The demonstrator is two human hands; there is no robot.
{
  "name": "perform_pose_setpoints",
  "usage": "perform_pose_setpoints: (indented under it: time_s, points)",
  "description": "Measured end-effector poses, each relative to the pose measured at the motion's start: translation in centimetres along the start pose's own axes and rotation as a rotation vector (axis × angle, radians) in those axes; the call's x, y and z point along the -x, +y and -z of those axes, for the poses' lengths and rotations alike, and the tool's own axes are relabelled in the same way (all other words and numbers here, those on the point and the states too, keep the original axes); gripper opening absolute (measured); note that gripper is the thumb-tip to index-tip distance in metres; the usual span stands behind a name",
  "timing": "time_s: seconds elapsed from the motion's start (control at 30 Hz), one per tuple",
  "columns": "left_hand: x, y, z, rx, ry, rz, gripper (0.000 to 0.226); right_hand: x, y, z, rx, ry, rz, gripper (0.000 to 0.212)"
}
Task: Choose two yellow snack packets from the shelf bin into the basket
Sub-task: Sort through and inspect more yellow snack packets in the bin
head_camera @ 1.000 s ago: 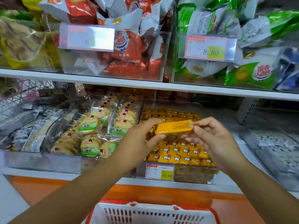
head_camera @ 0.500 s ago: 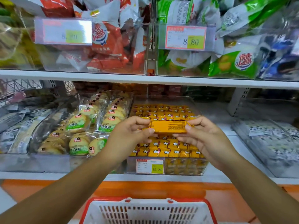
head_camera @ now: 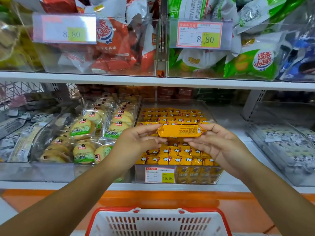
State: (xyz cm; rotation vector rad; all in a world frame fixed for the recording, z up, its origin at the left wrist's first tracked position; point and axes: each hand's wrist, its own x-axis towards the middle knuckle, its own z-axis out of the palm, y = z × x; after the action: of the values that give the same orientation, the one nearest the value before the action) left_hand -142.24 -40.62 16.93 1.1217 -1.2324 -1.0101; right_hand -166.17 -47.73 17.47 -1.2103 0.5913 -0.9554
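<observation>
A yellow snack packet (head_camera: 179, 131) lies level in the air above the clear shelf bin (head_camera: 172, 175), its printed back facing me. My left hand (head_camera: 136, 142) pinches its left end and my right hand (head_camera: 216, 143) pinches its right end. The bin below holds several rows of the same yellow packets (head_camera: 177, 157) and carries a 15.80 price tag at its front. A white basket with a red rim (head_camera: 158, 222) sits at the bottom of the view, below both hands; I see nothing inside the part that shows.
Left of the yellow bin is a clear bin of round biscuits in green-labelled packs (head_camera: 85, 133). A bin of grey-white packets (head_camera: 286, 147) stands to the right. The upper shelf (head_camera: 153, 80) holds red and green snack bags. An orange ledge (head_camera: 153, 200) runs under the lower shelf.
The packet has turned from tilted to level, with its text side toward me. Both hands still hold its ends. The view has shifted so the basket shows more.
</observation>
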Motion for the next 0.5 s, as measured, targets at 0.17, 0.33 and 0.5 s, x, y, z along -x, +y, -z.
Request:
perform_pose_setpoints:
  time_s: [0.17,0.33,0.5]
  points:
    - [0.1,0.3,-0.3,-0.019,0.090,-0.049,0.020,0.3,0.2,-0.3,0.205,0.117,0.069,0.012]
    - [0.1,0.2,-0.9,-0.075,0.111,-0.098,0.028,0.2,0.5,-0.9,0.228,0.195,0.124,0.021]
    - [-0.1,0.1,-1.0,0.036,0.147,-0.121,0.010,0.2,0.4,-0.9,0.224,0.203,0.201,0.016]
